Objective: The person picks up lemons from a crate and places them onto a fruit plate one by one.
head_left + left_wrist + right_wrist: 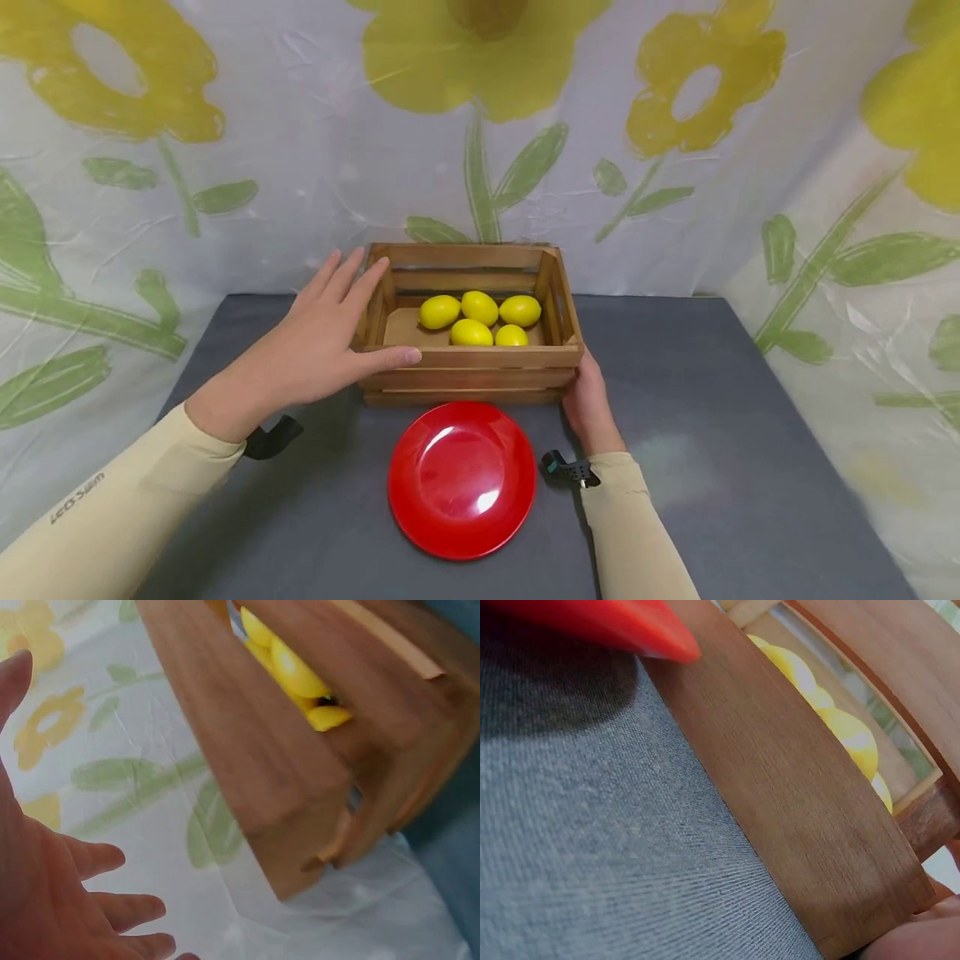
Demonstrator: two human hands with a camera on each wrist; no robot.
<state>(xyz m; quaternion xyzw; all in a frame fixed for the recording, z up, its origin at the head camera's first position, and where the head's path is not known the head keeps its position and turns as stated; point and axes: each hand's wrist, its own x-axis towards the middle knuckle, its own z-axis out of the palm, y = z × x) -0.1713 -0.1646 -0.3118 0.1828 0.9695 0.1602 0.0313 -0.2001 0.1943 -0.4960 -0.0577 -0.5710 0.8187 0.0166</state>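
A slatted wooden crate (472, 379) sits toward the back of the dark table, several yellow lemons (479, 309) lying on its floor. My left hand (322, 329) hovers at the crate's left end, fingers spread and thumb reaching over the front rim. The left wrist view has this hand (52, 900) holding nothing, apart from the crate (247, 727). Low at the right end, my right hand (587, 396) is against the crate; its fingers are mostly hidden behind the corner. Part of that hand (922, 934) shows at the crate's end (802, 817) in the right wrist view.
A round red plate (461, 483) lies just in front of the crate, between my forearms. The dark table (675, 433) extends to both sides. Behind it hangs a pale sheet (315, 167) painted with yellow flowers.
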